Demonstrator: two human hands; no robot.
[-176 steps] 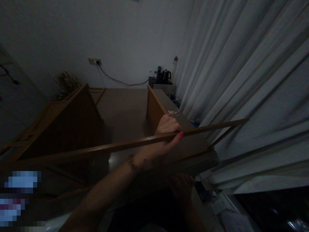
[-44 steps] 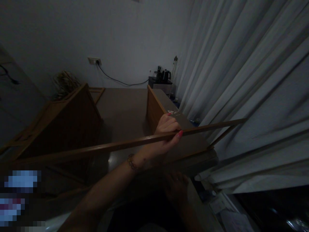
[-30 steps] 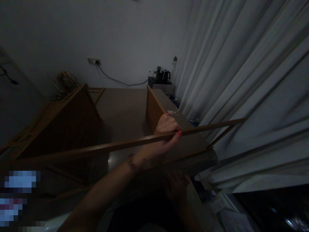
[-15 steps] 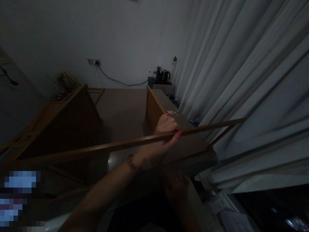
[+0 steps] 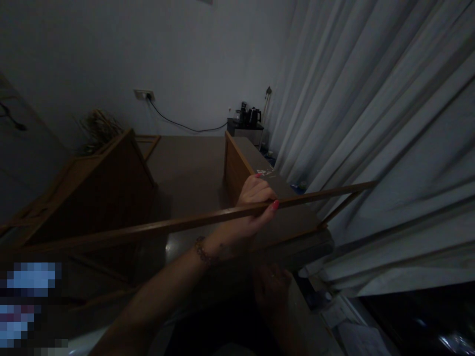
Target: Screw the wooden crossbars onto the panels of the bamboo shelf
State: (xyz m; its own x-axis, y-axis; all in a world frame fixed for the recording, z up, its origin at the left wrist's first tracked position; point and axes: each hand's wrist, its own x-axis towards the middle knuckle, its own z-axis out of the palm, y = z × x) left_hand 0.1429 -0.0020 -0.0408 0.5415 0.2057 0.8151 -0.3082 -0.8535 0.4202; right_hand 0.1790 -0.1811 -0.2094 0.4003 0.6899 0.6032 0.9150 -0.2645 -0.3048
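Observation:
My left hand is wrapped around a long, narrow wooden rail that runs across the view, rising slightly to the right. Its red-nailed thumb lies along the near side, and the fingers curl over the far side. A beaded bracelet circles that wrist. Lower down and in deep shadow is my right hand, with a ring on one finger. It is beside a dark rounded edge below the rail. Darkness hides how its fingers are bent and whether they hold anything.
Wooden panels stand at left by dried plants. Beyond the rail is a low wooden-sided unit. A black kettle sits on a small cabinet at the wall, with a power cord. Long pale curtains hang at right.

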